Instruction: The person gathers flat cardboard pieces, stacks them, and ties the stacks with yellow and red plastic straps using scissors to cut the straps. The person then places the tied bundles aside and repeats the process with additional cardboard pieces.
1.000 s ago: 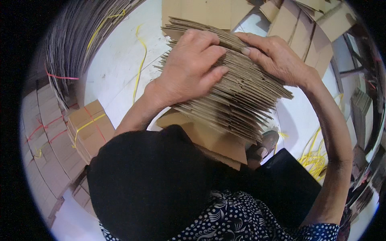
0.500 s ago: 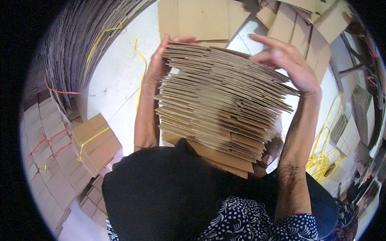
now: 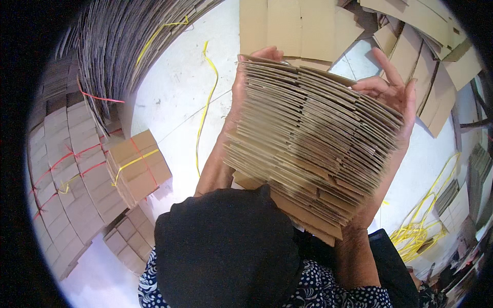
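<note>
A thick stack of flattened cardboard pieces (image 3: 313, 138) stands in front of me, its many brown edges facing up in a slanted row. My left hand (image 3: 251, 64) wraps round its far left corner, with fingers bent over the far side. At the far right corner, my right hand (image 3: 395, 95) presses its palm against the stack's side. Some right fingers reach over the far edge, while one points up and away. The bottoms of the pieces are hidden, and the near end of the stack lies close to a black cloth shape (image 3: 226, 246).
Larger flat cardboard sheets (image 3: 298, 28) lie beyond the stack. A tied cardboard bundle (image 3: 138, 167) sits at left beside stacked bundles (image 3: 77, 179). A tall curved pile of cardboard (image 3: 123, 46) rises at far left. Yellow strapping (image 3: 416, 238) lies tangled on the right floor.
My right hand has come in from above the far right corner to rest against the stack's side. My left hand stays at the left side. The whole view has shifted.
</note>
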`<move>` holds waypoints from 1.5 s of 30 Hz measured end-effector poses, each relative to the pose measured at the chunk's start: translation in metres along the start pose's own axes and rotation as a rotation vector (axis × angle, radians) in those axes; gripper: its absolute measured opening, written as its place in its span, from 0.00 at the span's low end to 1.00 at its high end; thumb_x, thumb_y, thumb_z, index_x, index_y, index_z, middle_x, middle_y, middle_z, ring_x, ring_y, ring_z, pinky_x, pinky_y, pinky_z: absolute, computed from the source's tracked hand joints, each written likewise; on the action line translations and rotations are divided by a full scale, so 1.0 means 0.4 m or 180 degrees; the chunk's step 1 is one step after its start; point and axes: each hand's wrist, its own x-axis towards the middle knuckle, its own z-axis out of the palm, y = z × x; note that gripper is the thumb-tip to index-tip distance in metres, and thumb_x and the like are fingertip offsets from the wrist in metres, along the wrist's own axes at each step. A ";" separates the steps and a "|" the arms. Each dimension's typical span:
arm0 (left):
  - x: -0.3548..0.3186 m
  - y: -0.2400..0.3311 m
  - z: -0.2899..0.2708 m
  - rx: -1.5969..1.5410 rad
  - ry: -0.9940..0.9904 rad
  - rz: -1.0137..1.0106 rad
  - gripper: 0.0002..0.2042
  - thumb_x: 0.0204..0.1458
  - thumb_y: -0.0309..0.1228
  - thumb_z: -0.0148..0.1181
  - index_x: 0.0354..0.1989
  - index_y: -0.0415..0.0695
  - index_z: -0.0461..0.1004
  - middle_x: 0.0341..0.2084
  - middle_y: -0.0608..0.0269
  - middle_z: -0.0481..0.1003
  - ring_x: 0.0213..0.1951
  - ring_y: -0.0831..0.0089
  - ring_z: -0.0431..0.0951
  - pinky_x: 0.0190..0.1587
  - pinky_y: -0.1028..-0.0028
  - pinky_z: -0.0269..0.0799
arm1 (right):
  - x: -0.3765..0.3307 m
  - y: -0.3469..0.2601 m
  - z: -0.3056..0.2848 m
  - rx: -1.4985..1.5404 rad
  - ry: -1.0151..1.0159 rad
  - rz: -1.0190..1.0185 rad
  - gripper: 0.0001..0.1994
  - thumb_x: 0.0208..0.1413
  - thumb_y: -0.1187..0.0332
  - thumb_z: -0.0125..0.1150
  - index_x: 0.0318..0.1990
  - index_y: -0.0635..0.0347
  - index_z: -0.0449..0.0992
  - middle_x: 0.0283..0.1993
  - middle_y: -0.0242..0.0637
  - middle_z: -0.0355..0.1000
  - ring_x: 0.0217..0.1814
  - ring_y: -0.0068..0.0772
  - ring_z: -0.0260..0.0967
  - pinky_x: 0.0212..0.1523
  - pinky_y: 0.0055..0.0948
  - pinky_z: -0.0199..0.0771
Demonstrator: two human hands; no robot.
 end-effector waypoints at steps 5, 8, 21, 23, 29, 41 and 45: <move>0.016 -0.023 -0.052 -0.0328 -0.0605 -0.0303 0.33 0.61 0.56 0.26 0.52 0.39 0.67 0.37 0.56 0.75 0.40 0.68 0.76 0.47 0.68 0.75 | 0.014 0.018 -0.057 -0.0756 0.0087 -0.0364 0.37 0.62 0.43 0.32 0.58 0.75 0.62 0.39 0.49 0.75 0.37 0.32 0.74 0.37 0.27 0.77; -0.023 -0.005 0.003 0.0568 0.0047 -0.0440 0.38 0.58 0.61 0.22 0.50 0.37 0.68 0.39 0.49 0.74 0.43 0.64 0.75 0.49 0.65 0.74 | -0.013 0.015 -0.020 0.0540 -0.0239 0.0332 0.37 0.61 0.42 0.33 0.57 0.74 0.64 0.37 0.46 0.75 0.38 0.32 0.73 0.37 0.26 0.74; -0.051 -0.048 -0.064 0.0324 -0.0524 -0.0473 0.34 0.61 0.56 0.31 0.47 0.31 0.68 0.32 0.53 0.77 0.32 0.69 0.78 0.36 0.69 0.77 | -0.112 0.041 -0.013 0.0037 0.0239 0.0523 0.32 0.64 0.49 0.35 0.57 0.74 0.64 0.30 0.41 0.75 0.30 0.26 0.73 0.34 0.22 0.74; -0.045 -0.043 -0.087 0.0373 -0.0604 -0.0525 0.32 0.61 0.54 0.30 0.48 0.34 0.69 0.34 0.52 0.77 0.33 0.66 0.78 0.38 0.67 0.77 | -0.100 0.022 -0.042 -0.0142 0.0091 0.0897 0.32 0.62 0.47 0.38 0.57 0.72 0.64 0.33 0.40 0.76 0.34 0.28 0.72 0.39 0.23 0.73; -0.029 0.146 0.012 0.2024 -0.1357 0.0020 0.31 0.58 0.57 0.31 0.47 0.44 0.74 0.32 0.57 0.79 0.38 0.70 0.77 0.42 0.68 0.72 | -0.004 -0.140 -0.109 -0.2235 -0.1654 0.1108 0.36 0.56 0.36 0.40 0.59 0.56 0.67 0.42 0.39 0.76 0.47 0.31 0.71 0.53 0.31 0.67; -0.142 0.178 0.300 0.5255 -0.2685 0.0563 0.27 0.60 0.48 0.42 0.54 0.34 0.64 0.22 0.43 0.74 0.27 0.46 0.75 0.29 0.53 0.69 | -0.011 -0.142 -0.017 -0.3253 -0.3093 0.1510 0.22 0.61 0.53 0.40 0.53 0.59 0.69 0.56 0.51 0.66 0.59 0.53 0.61 0.61 0.40 0.58; -0.159 0.202 0.303 0.5300 -0.2668 0.0663 0.27 0.59 0.48 0.44 0.51 0.33 0.63 0.19 0.45 0.72 0.23 0.49 0.75 0.24 0.55 0.68 | 0.039 -0.228 -0.062 -0.3250 -0.2672 0.1937 0.25 0.60 0.57 0.48 0.63 0.56 0.61 0.57 0.45 0.67 0.59 0.39 0.64 0.60 0.35 0.60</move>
